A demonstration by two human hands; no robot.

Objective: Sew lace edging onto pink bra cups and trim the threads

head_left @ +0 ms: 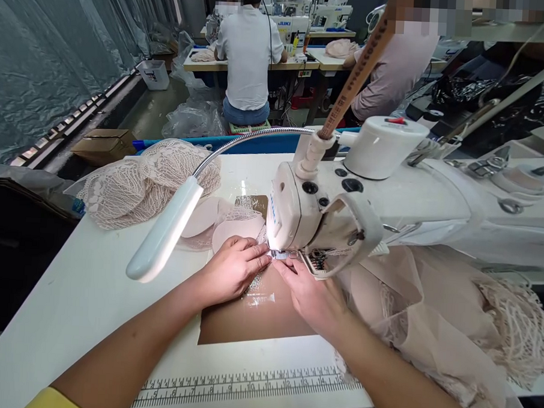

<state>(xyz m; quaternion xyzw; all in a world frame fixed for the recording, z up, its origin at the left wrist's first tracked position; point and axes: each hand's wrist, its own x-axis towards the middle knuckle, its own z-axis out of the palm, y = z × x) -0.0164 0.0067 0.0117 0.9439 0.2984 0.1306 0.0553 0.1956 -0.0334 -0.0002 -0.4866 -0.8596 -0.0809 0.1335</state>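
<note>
Closely, left hand (235, 268) and right hand (311, 293) flank the presser foot (279, 254) well inside table edge (290, 404), grip unclear.

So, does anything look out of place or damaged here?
No damage stands out at the near sewing machine. The untidy spot is crumpled clear plastic on the floor near the seated person in white, apparently loose rather than put away.

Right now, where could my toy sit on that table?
Bare white tabletop shows between the lamp and left forearm, with a thin strip just beyond the ruler. It's crowded near the sewing machine, left hand, right hand and right-side heaped fabric.
</note>
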